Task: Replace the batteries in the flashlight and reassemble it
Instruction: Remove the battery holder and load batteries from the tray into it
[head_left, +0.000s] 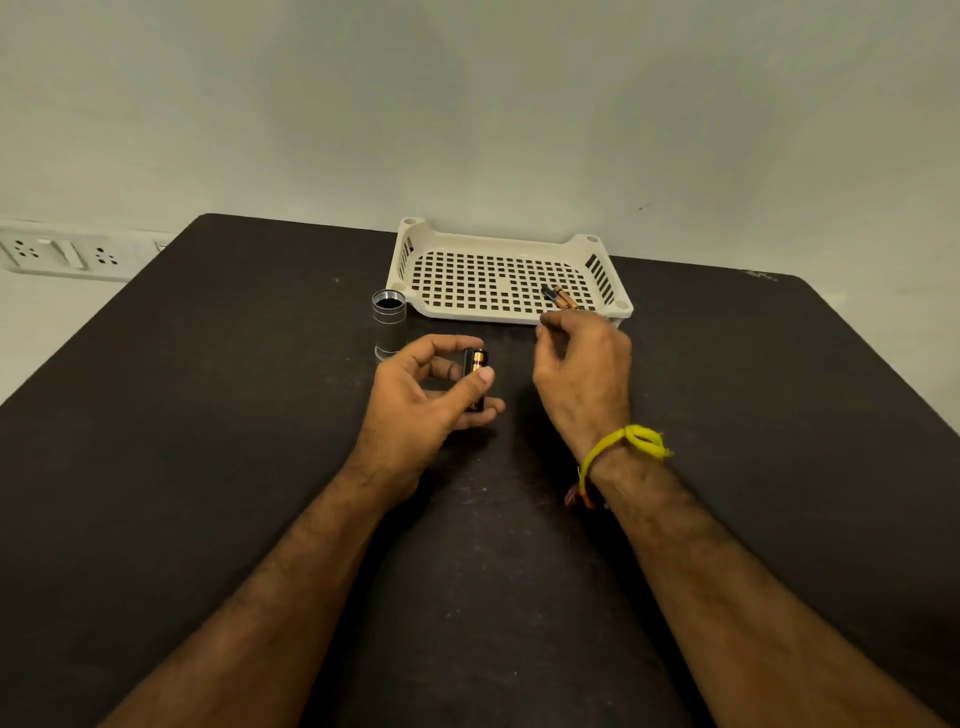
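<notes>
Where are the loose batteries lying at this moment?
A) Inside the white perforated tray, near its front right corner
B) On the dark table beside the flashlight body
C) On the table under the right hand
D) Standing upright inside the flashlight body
A: the loose batteries lie on the perforated floor of the white tray, near its front right corner, just beyond the right hand.

My left hand (415, 400) grips the battery holder (475, 376) over the middle of the dark worktop (208, 415). My right hand (582, 374) hovers with curled fingers at the near rim of the white tray (415, 244), where batteries (558, 297) lie. The flashlight body (388, 325) stands upright beside the tray's left corner.
</notes>
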